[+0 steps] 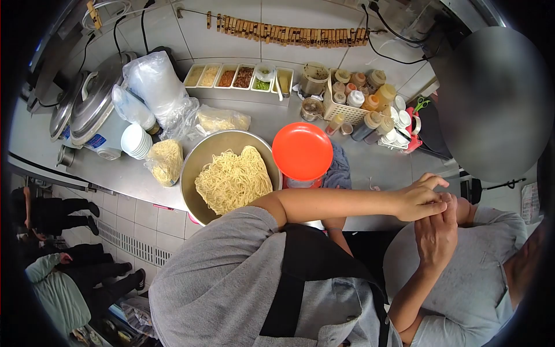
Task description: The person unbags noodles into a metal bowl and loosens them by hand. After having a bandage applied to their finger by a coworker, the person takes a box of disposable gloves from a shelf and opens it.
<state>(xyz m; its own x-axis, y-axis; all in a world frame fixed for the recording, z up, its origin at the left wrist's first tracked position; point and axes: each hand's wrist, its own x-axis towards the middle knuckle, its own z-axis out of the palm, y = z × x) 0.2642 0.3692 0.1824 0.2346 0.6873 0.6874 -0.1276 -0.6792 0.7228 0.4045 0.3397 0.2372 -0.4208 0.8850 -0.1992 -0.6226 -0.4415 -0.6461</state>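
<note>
My left arm stretches across to the right, over the counter's front edge. Its hand (pixel 419 201) is bent at the wrist, empty as far as I can see, with some fingers apart. A co-worker's hand (pixel 435 240) meets its fingertips, and their other hand is partly hidden just beyond. My right hand (pixel 334 224) is low by the counter edge, its fingers covered by my left forearm. Above it lie a red-orange plate (pixel 302 151) and a blue-grey cloth (pixel 337 166). Left of the plate is a large metal bowl (pixel 192 173) of yellow noodles (pixel 234 180).
Bagged noodles (pixel 165 162), white cups (pixel 136 141) and lidded pots (pixel 99 110) stand left. Topping trays (pixel 237 77) line the back, beside a basket (pixel 342 112) of sauce bottles. A grey-shirted co-worker (pixel 462 260) is close at right. A blurred round patch covers the upper right.
</note>
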